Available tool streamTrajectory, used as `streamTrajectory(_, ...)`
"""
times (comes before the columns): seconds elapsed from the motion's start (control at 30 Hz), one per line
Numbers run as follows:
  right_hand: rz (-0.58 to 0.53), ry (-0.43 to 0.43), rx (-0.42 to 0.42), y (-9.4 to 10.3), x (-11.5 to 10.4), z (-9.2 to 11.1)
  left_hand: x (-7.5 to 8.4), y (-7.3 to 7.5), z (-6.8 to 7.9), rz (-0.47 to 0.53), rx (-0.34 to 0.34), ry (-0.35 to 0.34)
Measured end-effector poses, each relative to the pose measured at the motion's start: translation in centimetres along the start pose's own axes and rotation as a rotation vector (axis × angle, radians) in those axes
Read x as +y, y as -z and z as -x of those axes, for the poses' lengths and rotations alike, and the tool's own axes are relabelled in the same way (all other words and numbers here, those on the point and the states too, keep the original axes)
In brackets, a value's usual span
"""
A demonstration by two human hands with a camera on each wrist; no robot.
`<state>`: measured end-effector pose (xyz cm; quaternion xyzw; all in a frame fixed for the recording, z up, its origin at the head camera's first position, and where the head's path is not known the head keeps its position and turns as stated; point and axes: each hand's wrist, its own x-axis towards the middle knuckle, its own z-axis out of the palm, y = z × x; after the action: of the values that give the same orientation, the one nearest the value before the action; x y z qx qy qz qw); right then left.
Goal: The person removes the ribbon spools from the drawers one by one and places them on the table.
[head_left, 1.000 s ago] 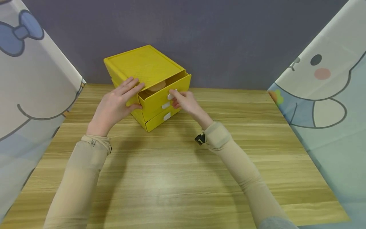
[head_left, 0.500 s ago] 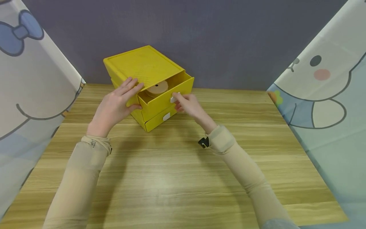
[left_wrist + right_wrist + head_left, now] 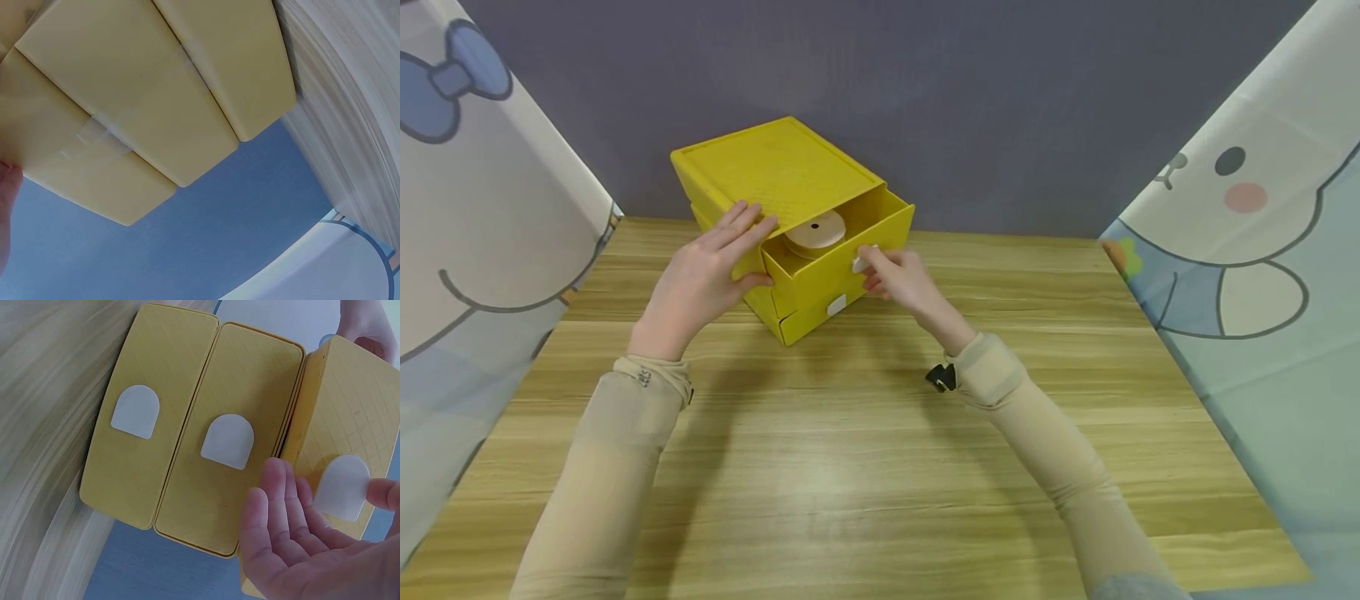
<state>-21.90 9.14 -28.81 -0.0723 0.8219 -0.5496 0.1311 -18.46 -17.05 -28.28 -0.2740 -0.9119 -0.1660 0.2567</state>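
A yellow drawer cabinet (image 3: 782, 171) stands on the wooden table, turned at an angle. Its top drawer (image 3: 820, 279) is partly pulled out, and a round pale roll (image 3: 822, 231) with a small dark hole in its middle lies inside. My right hand (image 3: 906, 283) pinches the white handle (image 3: 342, 487) of this drawer, thumb on its outer face and fingers behind. With fingers stretched out, my left hand (image 3: 700, 279) rests on the cabinet's top at the front left corner, thumb lower by the side edge. The right wrist view shows the middle drawer (image 3: 206, 494) and bottom drawer (image 3: 125, 469) closed.
Behind the cabinet rises a dark grey-blue wall panel (image 3: 970, 117). Cloths with cartoon prints hang on the left (image 3: 497, 208) and right (image 3: 1232, 275). Wooden tabletop (image 3: 865, 450) stretches in front of the cabinet, beneath both forearms.
My right hand has drawn the top drawer further out, toward the front right, and more of the pale roll shows. My left hand has stayed on the cabinet's corner.
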Motion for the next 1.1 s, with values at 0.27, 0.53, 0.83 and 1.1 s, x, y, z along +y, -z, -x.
streamTrajectory(0.27,0.027,-0.009,0.01,0.3,0.4,0.5,0.1,0.0,0.0,0.011,0.01,-0.002)
streamTrajectory(0.53,0.009,0.009,0.006,0.6,0.6,1.0,-0.3,-0.1,0.1,0.01,0.002,0.003)
streamTrajectory(0.83,0.023,-0.001,-0.002,0.9,1.0,1.5,-0.5,-0.2,0.3,0.027,0.021,-0.013)
streamTrajectory(1.1,0.015,-0.012,-0.005,1.0,1.0,1.8,-0.4,-0.2,0.3,0.027,0.027,-0.016)
